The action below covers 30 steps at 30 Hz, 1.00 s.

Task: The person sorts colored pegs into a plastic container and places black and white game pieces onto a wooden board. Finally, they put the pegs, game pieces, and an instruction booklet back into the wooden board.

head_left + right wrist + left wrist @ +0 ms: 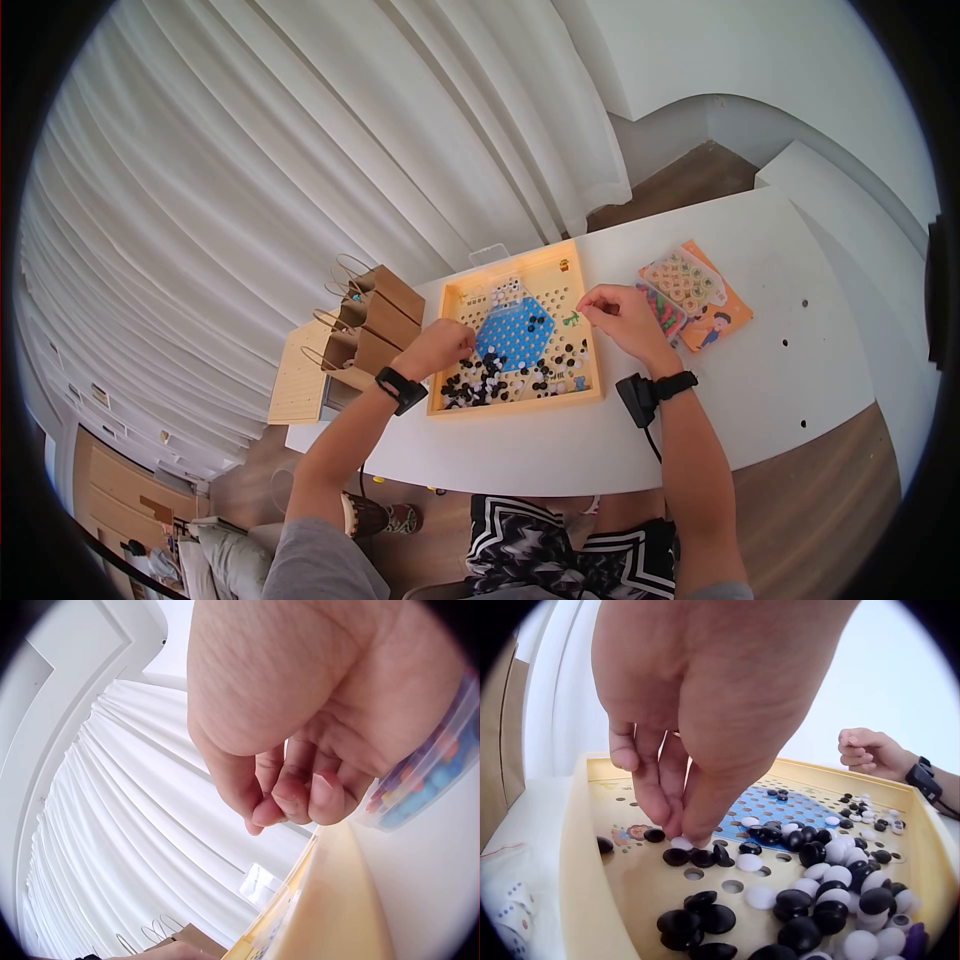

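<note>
A shallow wooden game tray [598,350] lies on the white table, with a perforated floor and a blue hexagon [515,335] in its middle. Black and white Go stones [832,892] are heaped along its near side. My left hand [440,347] reaches into the left part of the tray; in the left wrist view its thumb and fingertips pinch a white Go stone [681,843], with black stones [703,858] right beside it. Above the tray's right edge is my right hand [292,742], fingers curled and thumb tip against the index finger, nothing showing between them.
Brown paper bags [385,310] stand left of the tray, beside a wooden board [298,375]. White dice [514,915] lie by its left wall. To the right are an orange booklet [735,318] and a clear box of colourful pieces [665,312]. A white curtain [400,130] hangs behind.
</note>
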### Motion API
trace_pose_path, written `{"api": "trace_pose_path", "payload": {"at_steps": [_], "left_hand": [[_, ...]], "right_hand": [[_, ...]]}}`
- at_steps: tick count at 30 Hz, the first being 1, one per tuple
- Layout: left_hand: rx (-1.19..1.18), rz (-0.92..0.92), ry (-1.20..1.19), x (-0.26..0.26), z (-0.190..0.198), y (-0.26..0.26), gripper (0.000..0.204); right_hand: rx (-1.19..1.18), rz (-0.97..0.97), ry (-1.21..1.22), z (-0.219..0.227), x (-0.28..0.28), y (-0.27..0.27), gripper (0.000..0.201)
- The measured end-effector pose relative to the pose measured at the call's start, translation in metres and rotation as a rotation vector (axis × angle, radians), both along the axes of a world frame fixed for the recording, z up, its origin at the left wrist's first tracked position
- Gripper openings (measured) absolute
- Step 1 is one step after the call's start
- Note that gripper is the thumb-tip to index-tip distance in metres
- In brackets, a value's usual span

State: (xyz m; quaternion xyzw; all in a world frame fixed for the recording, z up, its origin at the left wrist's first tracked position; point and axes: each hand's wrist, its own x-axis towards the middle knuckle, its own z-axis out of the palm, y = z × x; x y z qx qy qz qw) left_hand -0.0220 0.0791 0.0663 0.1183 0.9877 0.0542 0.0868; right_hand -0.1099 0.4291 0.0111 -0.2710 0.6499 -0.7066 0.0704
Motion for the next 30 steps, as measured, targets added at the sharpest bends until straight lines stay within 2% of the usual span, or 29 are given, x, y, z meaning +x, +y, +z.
{"api": "trace_pose_path", "payload": {"at_steps": [5,14,16,21,27,30], "left_hand": [[-0.048,-0.035,0.026,0.003,-0.001,0.002,0.011],[0.111,0.014,-0.095,0.000,-0.005,-0.011,0.008],[0.133,0.083,-0.002,-0.007,0.004,-0.007,0.008],[0.264,0.116,0.164,-0.054,0.017,0.005,0.012],[0.373,0.053,0.218,-0.080,0.000,0.008,0.015],[0.391,0.147,0.254,-0.072,-0.004,-0.007,0.015]], "right_hand": [[-0.003,-0.002,-0.009,0.000,0.000,0.000,0.012],[-0.004,-0.005,-0.002,-0.001,0.001,0.000,0.011],[-0.009,-0.002,0.002,0.000,0.001,-0.001,0.011],[0.038,-0.013,-0.021,0.005,0.003,0.001,0.012],[-0.005,0.007,-0.036,-0.004,-0.001,-0.001,0.009],[-0.032,0.003,-0.006,-0.006,-0.003,-0.003,0.012]]}}
